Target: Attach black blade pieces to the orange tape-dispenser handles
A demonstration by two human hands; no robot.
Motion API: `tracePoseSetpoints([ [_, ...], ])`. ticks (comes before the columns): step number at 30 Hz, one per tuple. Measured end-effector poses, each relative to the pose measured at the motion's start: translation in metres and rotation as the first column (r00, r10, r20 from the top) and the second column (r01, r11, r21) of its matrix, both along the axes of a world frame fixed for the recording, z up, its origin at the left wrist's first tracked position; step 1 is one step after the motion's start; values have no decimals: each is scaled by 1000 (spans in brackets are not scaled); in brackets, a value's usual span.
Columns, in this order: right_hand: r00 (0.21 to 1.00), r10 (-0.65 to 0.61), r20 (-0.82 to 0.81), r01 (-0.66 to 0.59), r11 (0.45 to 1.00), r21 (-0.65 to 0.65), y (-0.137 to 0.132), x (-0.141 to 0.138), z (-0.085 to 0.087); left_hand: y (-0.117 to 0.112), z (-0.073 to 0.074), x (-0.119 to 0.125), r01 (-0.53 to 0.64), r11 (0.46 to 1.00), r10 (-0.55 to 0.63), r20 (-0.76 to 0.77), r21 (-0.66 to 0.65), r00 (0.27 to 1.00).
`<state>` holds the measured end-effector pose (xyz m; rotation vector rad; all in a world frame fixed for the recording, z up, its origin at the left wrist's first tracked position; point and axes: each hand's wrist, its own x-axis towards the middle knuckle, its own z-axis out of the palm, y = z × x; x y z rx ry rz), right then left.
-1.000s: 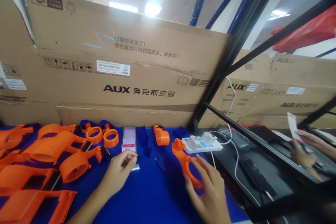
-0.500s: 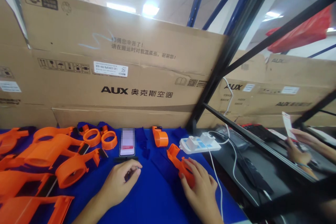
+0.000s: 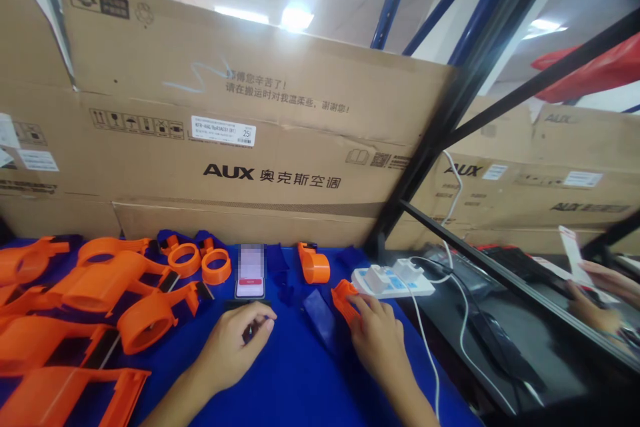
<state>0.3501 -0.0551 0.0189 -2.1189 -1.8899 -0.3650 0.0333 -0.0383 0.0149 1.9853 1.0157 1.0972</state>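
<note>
Within grip of right fingers (image 3: pixel 371 310): orange plastic dispenser (image 3: pixel 343 297), partly hidden; left fingers (image 3: pixel 257 313) curled.

blue tabletop (image 3: pixel 280 390), orange tape dispensers (image 3: pixel 97 283) mostly at left, phone (image 3: pixel 250 288), white power strip (image 3: pixel 393 285) at right

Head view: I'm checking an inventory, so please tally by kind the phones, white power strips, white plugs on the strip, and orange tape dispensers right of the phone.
Phone: 1
White power strip: 1
White plugs on the strip: 2
Orange tape dispensers right of the phone: 2
Total: 6
</note>
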Motion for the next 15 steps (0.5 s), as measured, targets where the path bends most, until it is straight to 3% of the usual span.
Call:
tracePoseSetpoints([
  [4,998,13,65,-16,999,38,0,0,-6,0,1,-1,16,1000,-16,-20,4,1000],
  [8,996,33,84,-36,998,42,-1,-1,0,-2,1,0,30,1000,-30,-51,0,998],
  [15,982,139,125,-133,990,-52,0,11,4,-2,0,0,38,999,-37,-56,8,998],
])
